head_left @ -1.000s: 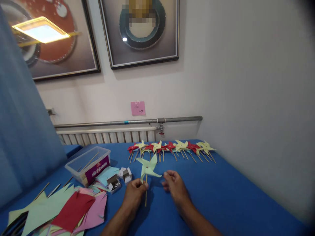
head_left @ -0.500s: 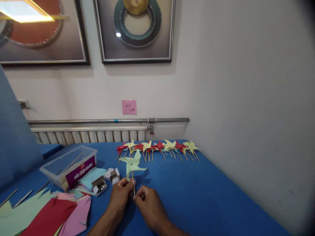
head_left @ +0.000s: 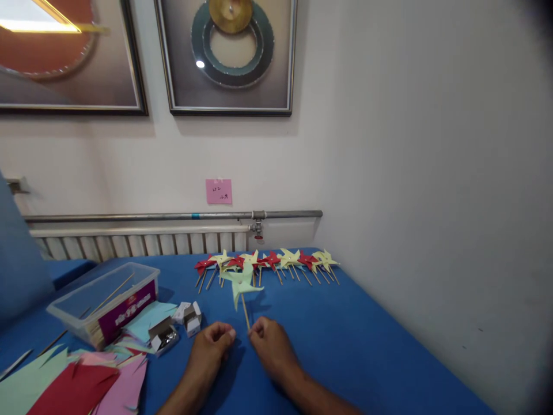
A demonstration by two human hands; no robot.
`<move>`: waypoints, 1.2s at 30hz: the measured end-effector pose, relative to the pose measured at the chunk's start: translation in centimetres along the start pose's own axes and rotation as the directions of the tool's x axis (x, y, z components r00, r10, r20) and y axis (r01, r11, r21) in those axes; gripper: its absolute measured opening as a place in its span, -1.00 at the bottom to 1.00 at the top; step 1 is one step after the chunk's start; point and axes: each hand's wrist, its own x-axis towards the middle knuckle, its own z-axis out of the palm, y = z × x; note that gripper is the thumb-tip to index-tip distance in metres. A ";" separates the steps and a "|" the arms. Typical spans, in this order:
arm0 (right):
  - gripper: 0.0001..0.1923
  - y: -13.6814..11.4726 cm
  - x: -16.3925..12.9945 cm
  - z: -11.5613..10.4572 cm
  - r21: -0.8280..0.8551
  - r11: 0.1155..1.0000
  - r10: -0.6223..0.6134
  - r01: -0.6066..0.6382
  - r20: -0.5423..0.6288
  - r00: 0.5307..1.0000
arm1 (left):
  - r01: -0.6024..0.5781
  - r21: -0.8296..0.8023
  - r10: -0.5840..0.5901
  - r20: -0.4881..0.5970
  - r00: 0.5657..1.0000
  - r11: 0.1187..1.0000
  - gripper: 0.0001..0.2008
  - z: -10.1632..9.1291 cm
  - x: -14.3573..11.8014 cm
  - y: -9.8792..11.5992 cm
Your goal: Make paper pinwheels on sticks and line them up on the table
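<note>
A pale green paper pinwheel [head_left: 242, 283] on a thin wooden stick stands up over the blue table. My right hand [head_left: 273, 349] pinches the stick near its lower end. To the left of the stick, and apart from it, is my left hand [head_left: 211, 346], its thumb and fingers drawn together with nothing showing between them. Behind the green pinwheel lies a row of red and yellow pinwheels [head_left: 272, 259], their sticks pointing toward me. Two small open boxes [head_left: 192, 319] sit beyond my left hand, one with shiny metal bits.
On the left, a clear plastic tub [head_left: 149, 271] with a purple label holds wooden sticks. Cut coloured paper sheets [head_left: 75, 386] are piled in front of it, with light blue paper [head_left: 151, 321] beside it. A wall [head_left: 410, 202] borders the blue table [head_left: 345, 357] on the right.
My left hand has let go of the stick and drawn slightly away. The pinwheel, held by my right hand, has shifted a little to the right. The camera view has turned slightly.
</note>
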 end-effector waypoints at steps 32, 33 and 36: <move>-0.69 5.4 4.5 -11.4 -0.465 0.880 -0.042 -0.098 -0.281 0.959 | -0.331 0.439 0.229 0.269 0.936 0.835 -0.86 0.3 -1.5 -0.6; -0.70 4.3 3.1 -9.7 -0.398 0.917 -0.118 0.017 -0.231 0.966 | -0.398 0.455 0.276 0.313 0.909 0.796 -0.88 0.3 -1.9 -0.4; -0.74 0.2 -1.5 -4.4 -0.157 0.948 -0.282 0.276 -0.018 0.959 | -0.513 0.490 0.358 0.379 0.853 0.704 -0.90 0.2 -2.5 0.0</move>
